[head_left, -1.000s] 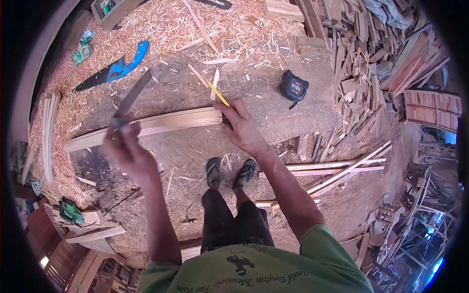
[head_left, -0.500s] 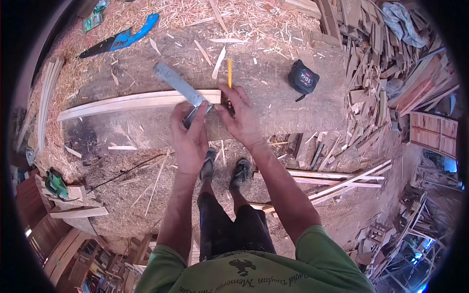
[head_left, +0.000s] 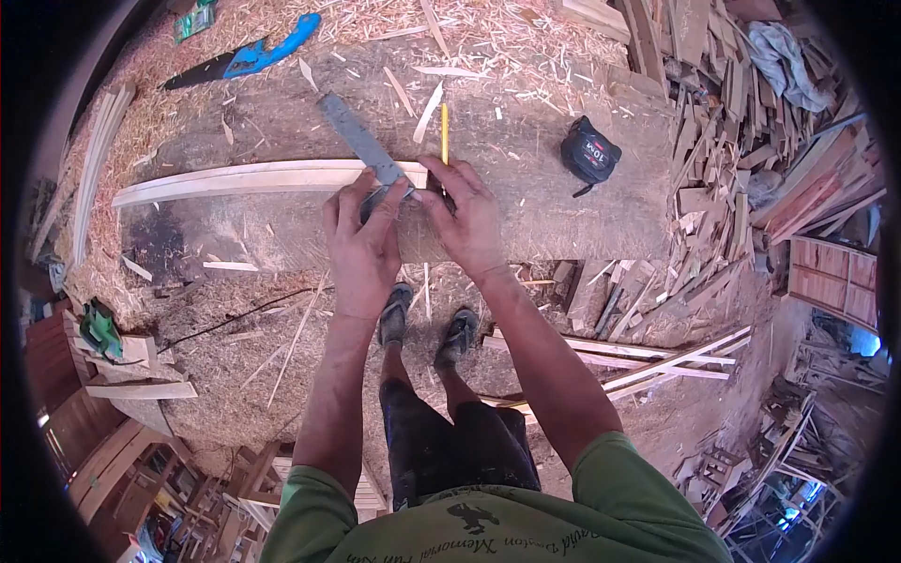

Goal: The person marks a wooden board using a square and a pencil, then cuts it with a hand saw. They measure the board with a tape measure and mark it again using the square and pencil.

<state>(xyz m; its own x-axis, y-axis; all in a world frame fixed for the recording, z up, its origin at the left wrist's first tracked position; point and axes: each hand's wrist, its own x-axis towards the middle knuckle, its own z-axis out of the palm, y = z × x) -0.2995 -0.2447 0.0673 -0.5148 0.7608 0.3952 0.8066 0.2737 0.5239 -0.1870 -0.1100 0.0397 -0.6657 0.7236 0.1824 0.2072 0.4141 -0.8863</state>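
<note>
A curved pale wooden strip (head_left: 249,178) lies across a worn plank. My left hand (head_left: 364,239) is closed on a metal square (head_left: 352,131), its thumb and fingers at the corner where the blade meets the stock. The blade slants up and left across the strip near its right end; the stock is mostly hidden under my fingers. My right hand (head_left: 467,220) is at that same end, thumb and fingertips close to the strip and the square. A yellow pencil (head_left: 444,131) sticks up from between its fingers, the lower part hidden.
On the plank lie a black tape measure (head_left: 590,153) to the right and a blue-handled saw (head_left: 246,61) at the back left. Shavings and slivers are scattered about. Wood offcuts (head_left: 699,202) heap up at right, and long strips (head_left: 648,355) lie on the ground.
The square's blade has turned steeper, its far tip moving up and right. My left fingers have shifted on it. The whole view has also shifted slightly.
</note>
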